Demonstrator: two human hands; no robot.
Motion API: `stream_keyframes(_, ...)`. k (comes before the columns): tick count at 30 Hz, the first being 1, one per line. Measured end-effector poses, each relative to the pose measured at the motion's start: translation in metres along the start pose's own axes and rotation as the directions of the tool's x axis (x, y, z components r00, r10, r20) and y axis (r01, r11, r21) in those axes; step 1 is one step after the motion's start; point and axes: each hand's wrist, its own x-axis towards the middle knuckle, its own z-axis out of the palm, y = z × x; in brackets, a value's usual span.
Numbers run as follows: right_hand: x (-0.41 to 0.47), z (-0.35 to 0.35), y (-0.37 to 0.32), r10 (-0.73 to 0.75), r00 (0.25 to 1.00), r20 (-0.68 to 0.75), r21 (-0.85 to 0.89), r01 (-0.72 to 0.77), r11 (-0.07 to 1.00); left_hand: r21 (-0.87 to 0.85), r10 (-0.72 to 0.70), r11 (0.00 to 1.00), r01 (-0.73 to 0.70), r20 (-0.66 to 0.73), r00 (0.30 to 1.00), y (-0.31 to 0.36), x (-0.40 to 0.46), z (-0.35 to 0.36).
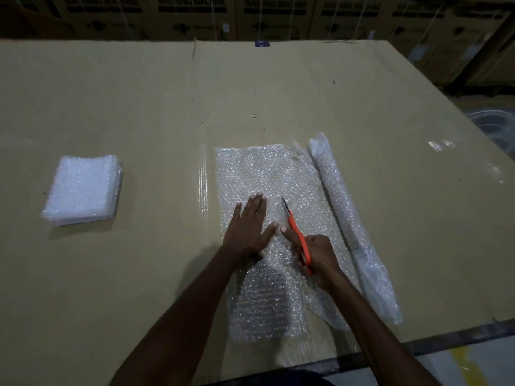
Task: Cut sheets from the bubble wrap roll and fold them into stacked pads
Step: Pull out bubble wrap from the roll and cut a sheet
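A bubble wrap roll (pixel 351 218) lies on the cardboard-covered table (pixel 139 107), right of centre, with a sheet (pixel 259 174) unrolled to its left. My left hand (pixel 248 227) presses flat on the sheet with fingers spread. My right hand (pixel 315 257) grips orange-handled scissors (pixel 295 229). Their blades point away from me along the sheet, beside my left thumb. A stack of folded bubble wrap pads (pixel 83 189) sits at the far left of the table.
Cardboard boxes printed "WASHING MACHINE" (pixel 192 12) line the back wall. The table's near edge (pixel 418 346) runs at the lower right, with floor beyond. A strip of clear tape (pixel 202 185) crosses the cardboard left of the sheet.
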Motion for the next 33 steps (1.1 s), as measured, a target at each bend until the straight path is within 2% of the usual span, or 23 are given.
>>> stream_keyframes(3, 0.003, 0.000, 0.004, 0.000, 1.000, 0.023, 0.041, -0.001, 0.999, -0.017, 0.024, 1.000, -0.023, 0.019, 1.000, -0.007, 0.007, -0.007)
stream_keyframes(7, 0.011, 0.003, -0.002, 0.023, 0.999, 0.027, 0.111, -0.026, 0.993, -0.013, 0.026, 1.000, -0.026, -0.061, 0.998, -0.016, 0.024, -0.017)
stream_keyframes(15, 0.011, 0.000, -0.001, 0.022, 1.000, 0.005, 0.100, -0.022, 0.995, 0.043, 0.017, 0.999, -0.016, -0.029, 0.999, -0.037, 0.073, -0.026)
stream_keyframes(21, 0.018, 0.008, -0.013, 0.040, 0.998, -0.046, 0.048, -0.038, 0.998, 0.034, 0.002, 0.999, -0.001, -0.031, 1.000, -0.043, 0.074, -0.018)
stream_keyframes(27, 0.023, 0.011, -0.009, 0.025, 0.998, -0.054, 0.057, -0.022, 0.998, 0.032, 0.002, 0.999, -0.001, -0.029, 1.000, -0.043, 0.074, -0.019)
stream_keyframes(33, 0.025, 0.014, -0.019, 0.070, 0.995, -0.066, 0.094, -0.063, 0.994, 0.048, 0.001, 0.999, 0.001, -0.040, 0.999, -0.044, 0.074, -0.017)
